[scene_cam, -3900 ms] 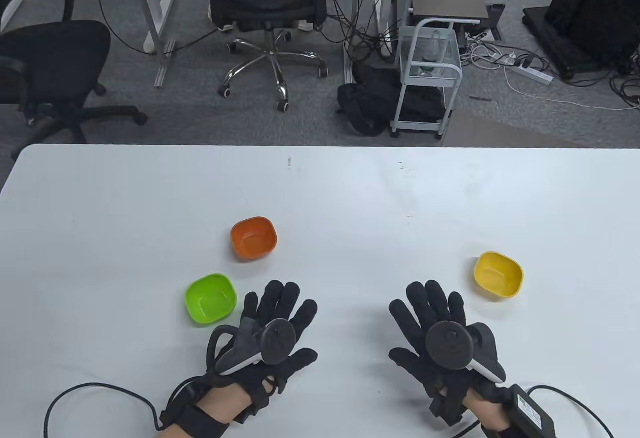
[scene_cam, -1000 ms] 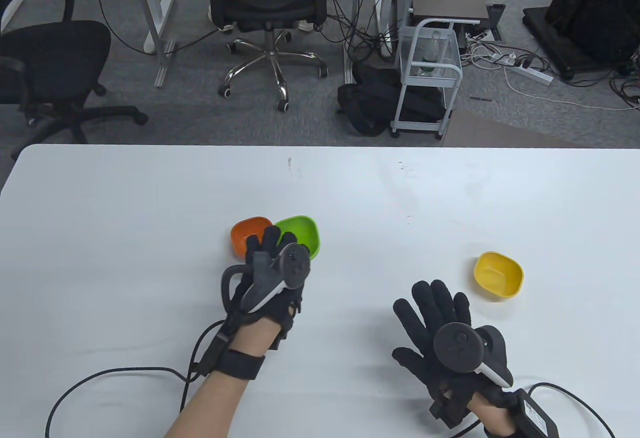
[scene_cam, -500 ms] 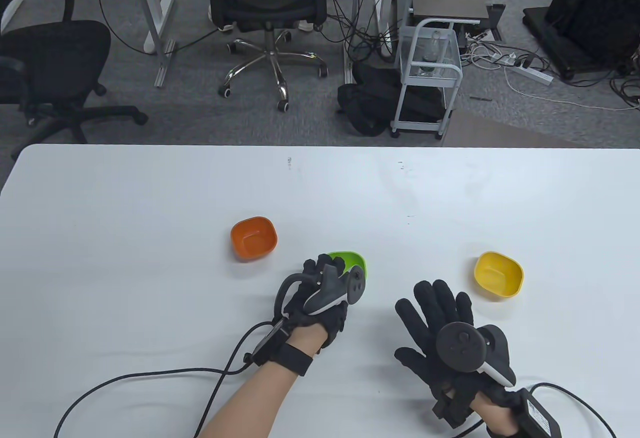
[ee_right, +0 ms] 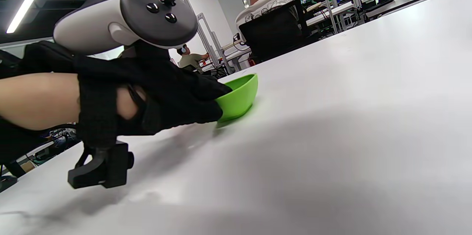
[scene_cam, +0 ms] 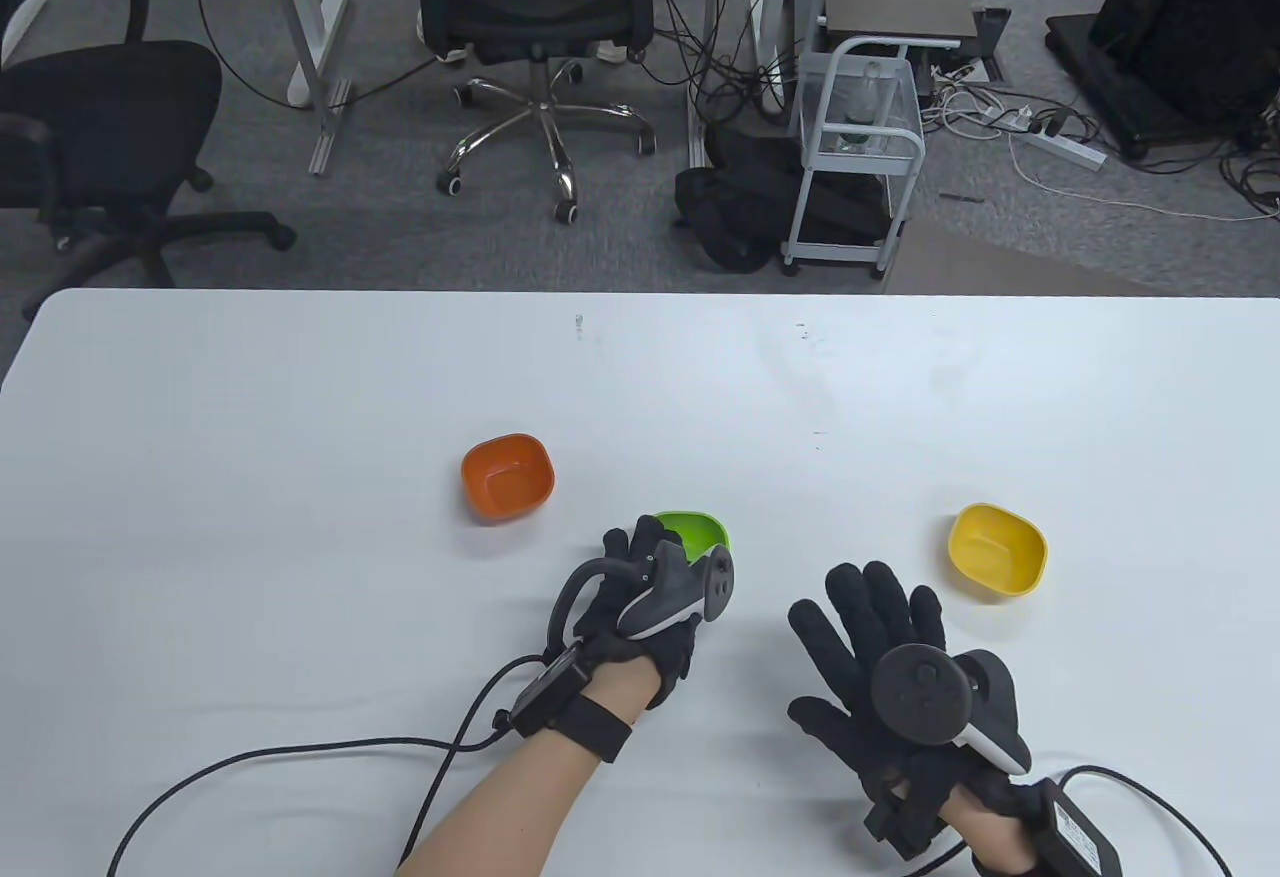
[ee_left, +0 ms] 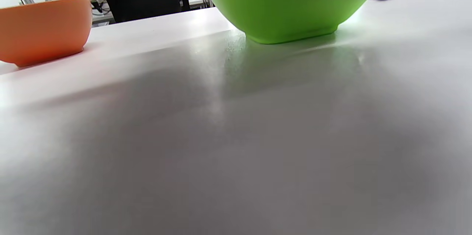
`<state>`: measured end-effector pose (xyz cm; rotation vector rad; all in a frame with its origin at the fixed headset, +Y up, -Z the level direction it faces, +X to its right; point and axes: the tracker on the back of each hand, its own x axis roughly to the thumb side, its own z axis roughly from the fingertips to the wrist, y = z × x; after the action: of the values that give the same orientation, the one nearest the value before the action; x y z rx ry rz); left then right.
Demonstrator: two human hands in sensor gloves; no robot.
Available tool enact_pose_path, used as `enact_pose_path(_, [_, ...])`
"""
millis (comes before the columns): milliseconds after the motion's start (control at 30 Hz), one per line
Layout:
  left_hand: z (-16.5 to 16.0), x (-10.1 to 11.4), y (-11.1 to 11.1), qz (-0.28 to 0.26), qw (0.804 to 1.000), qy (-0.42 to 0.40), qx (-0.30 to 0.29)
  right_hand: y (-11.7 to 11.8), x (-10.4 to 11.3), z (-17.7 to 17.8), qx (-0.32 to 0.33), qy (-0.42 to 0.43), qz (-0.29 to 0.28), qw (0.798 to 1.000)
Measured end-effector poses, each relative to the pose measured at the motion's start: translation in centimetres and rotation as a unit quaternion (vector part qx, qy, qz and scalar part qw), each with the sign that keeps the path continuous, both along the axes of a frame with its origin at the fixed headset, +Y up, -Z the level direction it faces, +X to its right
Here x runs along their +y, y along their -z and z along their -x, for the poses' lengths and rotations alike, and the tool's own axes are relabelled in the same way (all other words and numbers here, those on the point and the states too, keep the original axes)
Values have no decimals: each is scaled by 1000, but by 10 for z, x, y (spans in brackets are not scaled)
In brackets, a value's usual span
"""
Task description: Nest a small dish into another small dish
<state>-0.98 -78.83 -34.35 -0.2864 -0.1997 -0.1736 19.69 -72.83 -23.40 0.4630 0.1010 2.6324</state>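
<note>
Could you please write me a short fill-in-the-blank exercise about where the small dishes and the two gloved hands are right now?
1. The left hand grips the small ____ plastic dish.
2. That dish's base rests on the white ____.
3. The small orange plastic dish holds ____ inside it.
4. The right hand lies flat nearest the small ____ plastic dish.

Missing words: green; table; nothing; yellow

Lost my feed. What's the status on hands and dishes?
Left hand grips green dish, base on table. Right hand flat, holding nothing. Orange dish and yellow dish sit apart, nothing nested, nothing between.
</note>
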Motion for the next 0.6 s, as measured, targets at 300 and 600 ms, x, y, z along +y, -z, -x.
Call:
enact_pose_path(300, [3, 16, -2, -13, 1000, -17, 3, 0, 0, 0, 1, -3, 2, 1000])
enact_pose_path(600, [44, 64, 13, -80, 991, -87, 58, -1, 0, 2, 5, -7, 1, 1000])
